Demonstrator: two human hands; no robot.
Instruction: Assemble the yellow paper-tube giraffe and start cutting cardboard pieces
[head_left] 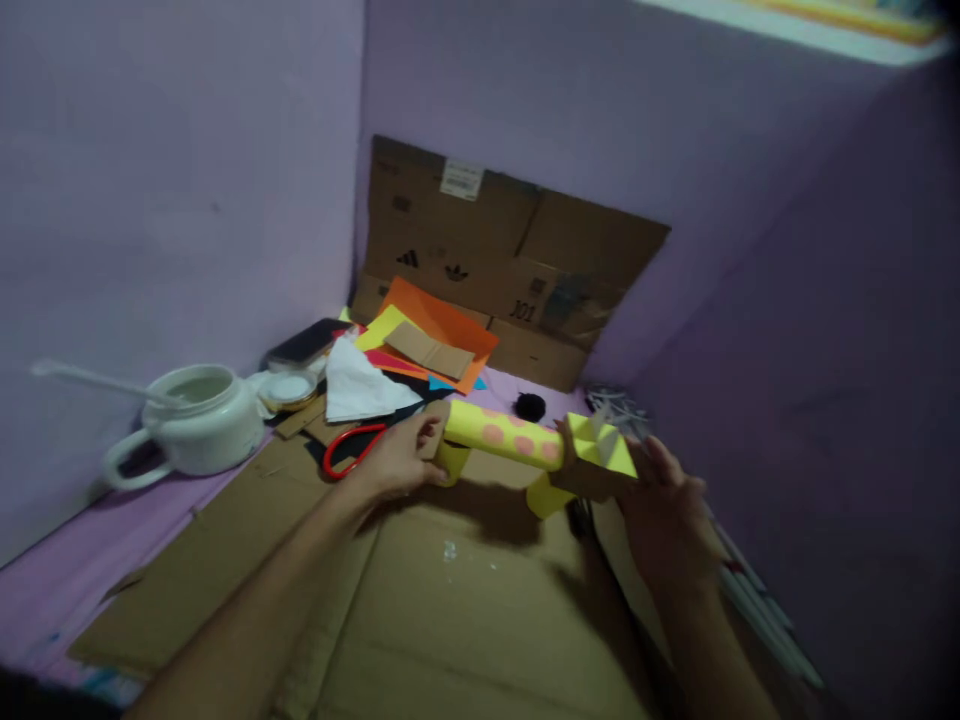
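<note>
A big flat brown card sheet [480, 620] lies closest, in front of the spotted yellow toy [504, 436]. The toy is over the far part of that sheet, between the two hands. It has a yellow paper tube with pink dots, two yellow legs [547, 497] under it, and a brown box [600, 475] with yellow paper on its right end. I cannot tell if the legs touch the sheet. The left hand [405, 455] pinches the toy's left end, with its thumb and fingers close together. The right hand [667, 510] is by the toy's box end, fingers a bit bent; it is blurry, so I cannot tell if it grips or just touches. Just left of the toy is a red loop handle [356, 433]. Well to the left of the toy sits a white pot [206, 430] with a pale stick [105, 382] poking out. A round lid [289, 388] and a white cloth [356, 385] are behind the toy, to its left. A fuzzy black ball [529, 406] is just behind the toy. Farther behind it, orange paper [457, 325] lies under a small brown card [427, 350]. Farthest behind the toy, a big brown cardboard piece [480, 240] leans on a purple wall [525, 90].
</note>
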